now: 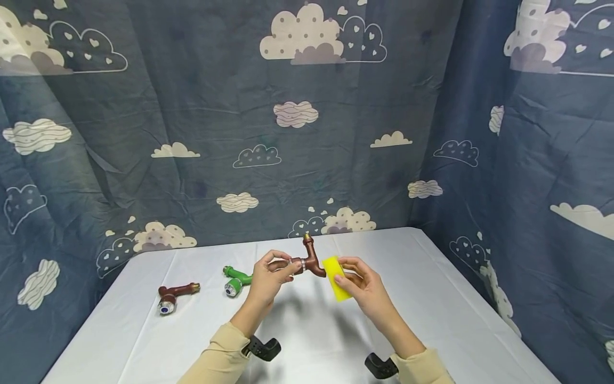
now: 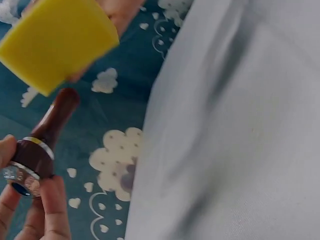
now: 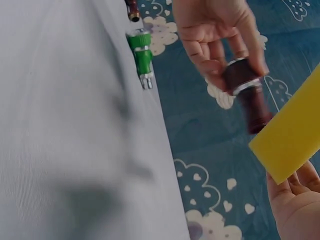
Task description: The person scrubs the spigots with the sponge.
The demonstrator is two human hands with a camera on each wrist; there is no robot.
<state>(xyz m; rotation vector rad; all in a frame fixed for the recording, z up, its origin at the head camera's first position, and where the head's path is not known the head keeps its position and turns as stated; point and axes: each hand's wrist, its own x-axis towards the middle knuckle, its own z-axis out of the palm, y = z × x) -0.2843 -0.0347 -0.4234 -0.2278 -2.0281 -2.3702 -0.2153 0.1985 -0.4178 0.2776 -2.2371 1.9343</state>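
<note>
My left hand pinches a brown tap by its knob end, holding it up over the table with the brass threaded end pointing upward. In the left wrist view the fingers grip the tap's clear knob and silver-ringed collar. My right hand holds a yellow sponge between thumb and fingers, just right of the tap's spout. The sponge's corner overlaps the brown tap in the right wrist view.
On the white-covered table lie a green tap, partly hidden behind my left hand, and another brown tap farther left. A dark cloud-patterned curtain stands behind the table and along its sides.
</note>
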